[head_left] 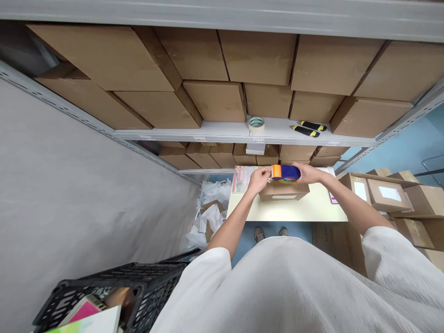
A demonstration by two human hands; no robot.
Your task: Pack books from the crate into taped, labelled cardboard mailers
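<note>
A closed cardboard box (280, 188) with a white label on its near side sits on the pale tabletop. Above it, a blue and orange tape dispenser (290, 172) is gripped by my right hand (305, 173), its orange end pointing left. My left hand (259, 179) is closed in a pinch at that orange end, touching or nearly touching it. A small shiny bit shows under its fingertips; whether this is the tape's end I cannot tell. Part of the box top is hidden by the dispenser and my hands.
A printed sheet (240, 179) and a phone (333, 198) lie on the table (284, 213). Ahead, shelves hold cardboard boxes, a tape roll (256, 125) and two utility knives (308, 128). More boxes (388, 194) stand right; crumpled paper (210, 212) and a black crate (152, 286) are left.
</note>
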